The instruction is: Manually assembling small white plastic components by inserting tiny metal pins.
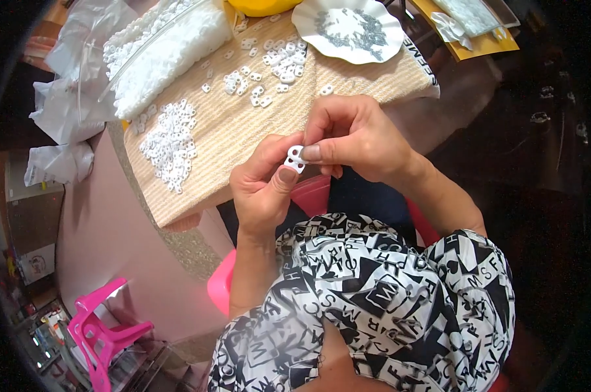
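My left hand (263, 183) pinches a small white plastic piece with dark round holes (295, 158) between thumb and fingers, near the front edge of the cloth-covered table. From the other side my right hand (354, 134) closes its thumb and fingers on the piece's upper edge. Whether the right fingers also hold a smaller part is hidden. Beyond the hands lie loose white plastic pieces (286, 60) in small groups. A larger pile of such pieces (170, 145) spreads at the table's left.
A striped beige cloth (227, 140) covers the table. At the back stand a large clear bag of white pieces (171, 55) and a white scalloped plate (303, 19) with small grey and white bits. Crumpled plastic bags (73, 98) hang at left, above a pink stool (103, 326).
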Demonstrator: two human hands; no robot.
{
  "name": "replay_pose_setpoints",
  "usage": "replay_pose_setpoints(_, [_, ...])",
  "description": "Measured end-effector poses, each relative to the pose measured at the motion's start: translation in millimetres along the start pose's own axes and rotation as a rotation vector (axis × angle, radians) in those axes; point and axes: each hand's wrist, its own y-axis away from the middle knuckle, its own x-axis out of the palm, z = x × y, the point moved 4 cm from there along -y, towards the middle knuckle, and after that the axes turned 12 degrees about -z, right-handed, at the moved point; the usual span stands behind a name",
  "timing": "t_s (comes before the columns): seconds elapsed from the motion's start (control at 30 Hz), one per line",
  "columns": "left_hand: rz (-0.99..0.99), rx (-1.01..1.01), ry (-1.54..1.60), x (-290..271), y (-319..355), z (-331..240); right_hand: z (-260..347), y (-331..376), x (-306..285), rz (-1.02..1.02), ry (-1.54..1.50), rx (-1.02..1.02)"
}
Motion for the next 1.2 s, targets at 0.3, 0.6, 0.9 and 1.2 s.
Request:
replay_pose_setpoints(0.3, [-0.039,0.063,0.001,5,4,-2,0,2,0,-0.021,0.003,0.018])
replay_pose_setpoints(0.6, [-0.138,0.279,-0.177,4,8,-3,2,5,5,0.009,0.053,-0.053])
replay_pose_setpoints(0.9, [-0.121,0.446,-0.407,7,9,-8,-2,5,5,0.000,0.078,-0.063])
replay_pose_setpoints(1.2, [-0.125,0.542,-0.493,8,11,-10,-3,6,6,0.006,0.094,-0.040])
